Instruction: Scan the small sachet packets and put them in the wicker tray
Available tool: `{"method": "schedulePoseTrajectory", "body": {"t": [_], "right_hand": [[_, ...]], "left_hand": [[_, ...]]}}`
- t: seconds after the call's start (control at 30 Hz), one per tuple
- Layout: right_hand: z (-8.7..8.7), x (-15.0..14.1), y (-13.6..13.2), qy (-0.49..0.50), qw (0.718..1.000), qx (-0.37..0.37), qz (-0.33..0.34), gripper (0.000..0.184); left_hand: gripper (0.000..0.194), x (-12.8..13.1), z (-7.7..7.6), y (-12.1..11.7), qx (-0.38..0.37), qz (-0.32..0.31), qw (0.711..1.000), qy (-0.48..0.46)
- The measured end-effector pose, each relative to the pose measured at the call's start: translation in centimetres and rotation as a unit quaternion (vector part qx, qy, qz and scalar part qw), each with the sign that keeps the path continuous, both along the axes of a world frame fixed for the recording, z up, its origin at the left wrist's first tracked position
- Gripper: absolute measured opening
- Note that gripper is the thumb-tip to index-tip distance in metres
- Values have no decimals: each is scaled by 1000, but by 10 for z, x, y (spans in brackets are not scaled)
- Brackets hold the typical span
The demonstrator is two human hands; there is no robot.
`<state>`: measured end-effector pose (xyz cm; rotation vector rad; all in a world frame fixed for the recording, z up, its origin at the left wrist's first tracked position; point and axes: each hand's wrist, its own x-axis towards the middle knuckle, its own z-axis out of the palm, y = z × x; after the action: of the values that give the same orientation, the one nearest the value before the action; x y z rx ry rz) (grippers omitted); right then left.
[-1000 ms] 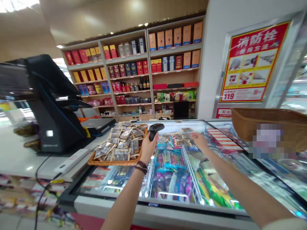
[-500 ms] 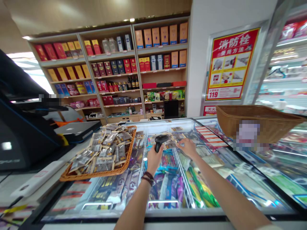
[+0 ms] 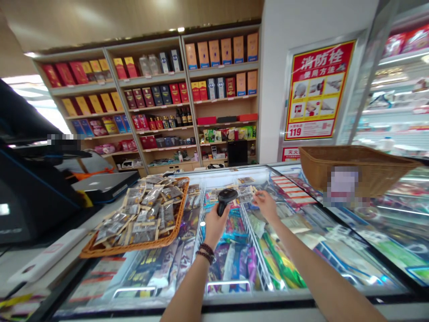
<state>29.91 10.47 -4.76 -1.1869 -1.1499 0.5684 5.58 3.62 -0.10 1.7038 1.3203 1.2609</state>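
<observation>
My left hand [image 3: 215,221] is wrapped round the handle of a black barcode scanner [image 3: 225,197], its head pointing toward the right. To the right, my right hand [image 3: 265,205] pinches the edge of a small clear packet [image 3: 247,195] with a tan backing. Another such packet [image 3: 246,180] lies on the freezer's glass top just beyond. On the left, an orange-rimmed wicker tray [image 3: 181,222] holds a heap of the same packets [image 3: 147,214].
Beneath the hands is a glass-topped chest freezer [image 3: 181,300] with wire baskets of wrapped goods. A brown wicker basket [image 3: 315,172] stands on it at right. A dark checkout machine [image 3: 20,192] and a flat black device [image 3: 109,184] are at left. Stocked shelves [image 3: 157,107] line the back.
My right hand has drawn slightly to the right, away from the scanner, with its fingers at a packet. The scanner has turned a little in my left hand. The view has shifted slightly.
</observation>
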Motion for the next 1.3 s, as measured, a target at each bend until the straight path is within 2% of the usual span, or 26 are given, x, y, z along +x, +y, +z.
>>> {"method": "schedulePoseTrajectory", "body": {"t": [0.1, 0.33, 0.67, 0.83, 0.93, 1.0, 1.13, 1.3], "right_hand": [[-2, -12, -1, 5, 1000, 24, 6, 54], [-6, -28, -3, -46, 997, 46, -34, 49], [1, -29, -13, -77, 995, 44, -43, 50], [4, -31, -15, -61, 997, 34, -40, 51], [4, -29, -14, -8, 999, 8, -32, 48], [3, -26, -13, 61, 998, -6, -29, 46], [-2, -22, -5, 209, 977, -2, -35, 41], [-6, -32, 19, 313, 949, -14, -37, 28]], "left_hand": [[42, 3, 2, -4, 12, -10, 1000, 25], [36, 5, 9, -15, 40, -16, 994, 105], [41, 1, 4, -13, 33, -31, 998, 48], [43, 1, 4, -12, 27, -39, 998, 33], [43, -1, 3, -10, 29, -28, 999, 26], [41, -3, 2, -8, 33, -9, 999, 22], [37, -11, 4, -1, 21, 29, 999, 1], [39, -30, 23, 2, 34, 61, 997, -25]]}}
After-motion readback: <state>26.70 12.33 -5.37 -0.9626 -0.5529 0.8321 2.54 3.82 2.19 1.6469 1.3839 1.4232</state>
